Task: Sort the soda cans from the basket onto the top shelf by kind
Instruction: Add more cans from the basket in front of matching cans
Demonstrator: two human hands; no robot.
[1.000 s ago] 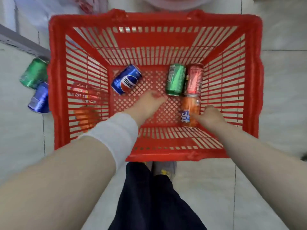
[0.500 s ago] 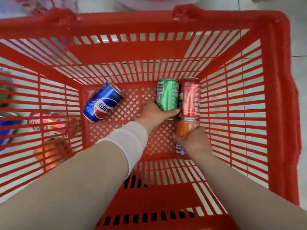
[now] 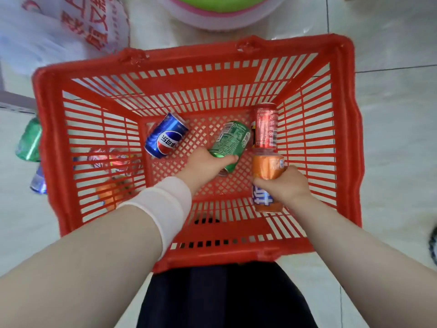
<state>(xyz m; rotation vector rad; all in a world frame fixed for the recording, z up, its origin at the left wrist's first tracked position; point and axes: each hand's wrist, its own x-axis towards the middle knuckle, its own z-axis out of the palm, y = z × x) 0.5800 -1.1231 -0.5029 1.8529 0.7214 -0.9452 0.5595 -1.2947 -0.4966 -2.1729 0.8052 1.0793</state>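
The basket (image 3: 189,54) fills mid-frame, and the step in hand is the pick-up inside it. The left hand (image 3: 208,162) curls its fingers round the green can (image 3: 233,140) at centre, and the right hand (image 3: 287,185) grips the orange can (image 3: 267,166) at centre right. The blue can (image 3: 166,136) and red can (image 3: 266,125) lie loose on the basket floor. Next, I judge, both held cans need lifting clear of the rim and carrying to the shelf.

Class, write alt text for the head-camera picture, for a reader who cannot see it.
Seen from above, a person's left hand grips a green can and the right hand an orange can inside a red basket on a tiled floor. A blue can and a red can lie in the basket beside them.
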